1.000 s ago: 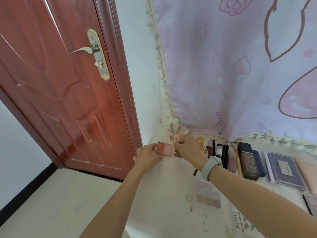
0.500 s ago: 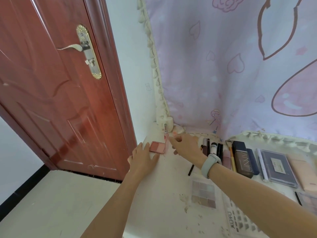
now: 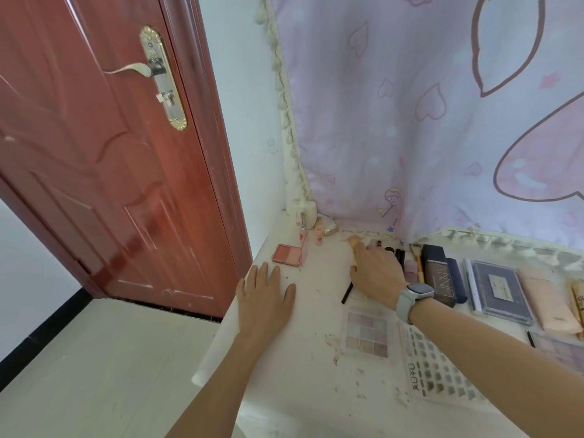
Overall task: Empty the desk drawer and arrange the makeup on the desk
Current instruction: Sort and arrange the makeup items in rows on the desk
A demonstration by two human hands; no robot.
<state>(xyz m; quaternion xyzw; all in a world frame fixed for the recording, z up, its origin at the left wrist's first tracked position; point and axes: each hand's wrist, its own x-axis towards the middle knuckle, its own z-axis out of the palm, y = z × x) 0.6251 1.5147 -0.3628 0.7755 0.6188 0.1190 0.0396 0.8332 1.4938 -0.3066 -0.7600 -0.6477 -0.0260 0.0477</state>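
Observation:
A pink blush compact (image 3: pixel 288 254) lies open on the white desk (image 3: pixel 316 311) near its back left corner, free of both hands. My left hand (image 3: pixel 265 292) rests flat on the desk just in front of the compact, fingers spread. My right hand (image 3: pixel 376 273), with a watch on the wrist, reaches over a row of brushes and pencils (image 3: pixel 395 251); its fingers curl around a tan brush handle (image 3: pixel 354 245), though the grip is partly hidden. A small pink tube (image 3: pixel 318 236) and a lipstick (image 3: pixel 303 221) stand at the back corner.
Dark palettes and boxes (image 3: pixel 442 273) (image 3: pixel 499 289) line the desk to the right. An eyeshadow palette (image 3: pixel 368 331) and a lash tray (image 3: pixel 439 368) lie nearer me. A red door (image 3: pixel 110 153) stands left of the desk. A lilac cloth (image 3: pixel 426 105) hangs behind.
Both hands held the blush compact; it now lies on the desk. My left hand drew back and lies flat. My right hand moved right onto the brushes.

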